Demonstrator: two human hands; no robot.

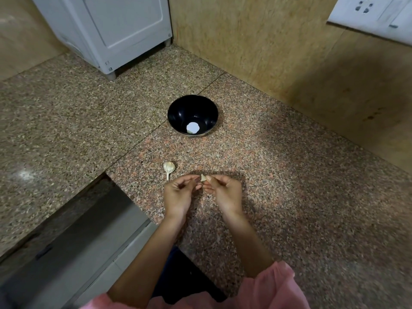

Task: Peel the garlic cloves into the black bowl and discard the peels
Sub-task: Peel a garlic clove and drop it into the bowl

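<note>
A small pale garlic clove [203,177] is pinched between the fingertips of my left hand [180,194] and my right hand [224,191], just above the speckled granite counter [289,186]. To the left of my left hand lies a garlic bulb [169,167] with a short stem. Farther back stands the black bowl [178,112]. A white piece [192,127] lies at its bottom; whether it is garlic I cannot tell.
A white appliance [107,30] stands at the back left. A tan tiled wall [278,47] rises behind and to the right, with a white socket plate [374,12]. The counter's front edge drops off at the lower left.
</note>
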